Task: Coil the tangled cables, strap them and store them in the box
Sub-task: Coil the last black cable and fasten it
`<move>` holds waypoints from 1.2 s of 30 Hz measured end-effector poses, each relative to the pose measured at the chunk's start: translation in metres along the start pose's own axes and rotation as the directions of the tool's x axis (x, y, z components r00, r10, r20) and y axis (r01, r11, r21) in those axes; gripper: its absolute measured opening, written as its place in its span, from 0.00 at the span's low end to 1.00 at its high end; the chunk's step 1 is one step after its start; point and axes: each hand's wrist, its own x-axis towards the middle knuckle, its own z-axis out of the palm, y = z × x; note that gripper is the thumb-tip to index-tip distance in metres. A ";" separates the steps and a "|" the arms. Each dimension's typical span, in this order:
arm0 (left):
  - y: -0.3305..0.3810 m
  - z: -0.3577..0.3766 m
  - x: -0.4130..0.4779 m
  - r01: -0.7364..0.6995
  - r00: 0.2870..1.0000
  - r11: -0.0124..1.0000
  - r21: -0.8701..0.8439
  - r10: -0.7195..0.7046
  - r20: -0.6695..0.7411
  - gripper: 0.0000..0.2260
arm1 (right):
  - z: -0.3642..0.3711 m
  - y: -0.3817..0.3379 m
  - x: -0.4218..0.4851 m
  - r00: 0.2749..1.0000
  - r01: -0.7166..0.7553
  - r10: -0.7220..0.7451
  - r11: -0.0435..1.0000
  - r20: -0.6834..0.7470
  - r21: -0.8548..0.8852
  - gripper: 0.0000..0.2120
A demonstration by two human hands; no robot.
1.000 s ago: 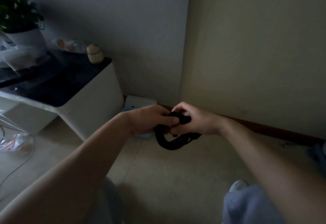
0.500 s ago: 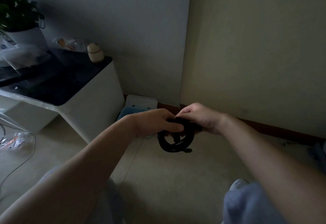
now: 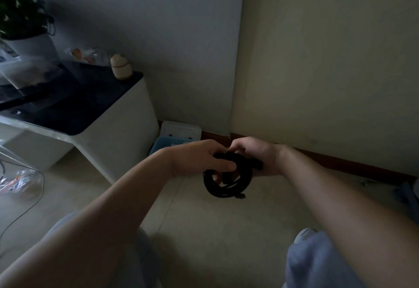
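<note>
Black coiled cable (image 3: 224, 191): one round bundle of several turns, held in mid-air above the pale tiled floor (image 3: 226, 231), hanging below both hands with its open ring facing the camera. Left hand (image 3: 199, 158): fingers curled round the coil's upper left arc, thumb laid across the front of the turns. Right hand (image 3: 260, 151): fingers curled over the upper right arc, closed on cable and band together; how its fingertips lie I cannot tell. A short, flat black strap (image 3: 257, 163) crosses the turns there, one end jutting out under the right palm; judged not yet fastened. Governing relation: the strap sits at the top of the ring between the two hands, which almost touch, and its free end points right, so the right hand is nearer to close it while the left steadies the coil. The blue plastic storage box (image 3: 158, 148) stands on the floor at the wall, beyond and left of the left hand, well apart from the coil. Count: cable coils 1, straps 1, boxes 1, hands 2. No other cables identifiable in this dim light.
</note>
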 end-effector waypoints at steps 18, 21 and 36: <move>0.000 0.004 0.002 0.036 0.997 0.994 0.101 -0.029 -0.078 0.10 | -0.007 -0.006 -0.010 0.943 0.223 -0.254 0.962 -0.217 -0.158 0.07; 0.001 0.007 0.003 0.037 0.996 0.992 0.123 -0.027 -0.080 0.09 | -0.006 -0.009 -0.013 0.944 0.199 -0.240 0.961 -0.225 -0.191 0.05; 0.000 0.012 0.006 0.065 0.993 0.984 0.168 -0.047 -0.105 0.04 | -0.009 -0.015 -0.023 0.965 0.201 -0.225 0.964 -0.135 -0.172 0.09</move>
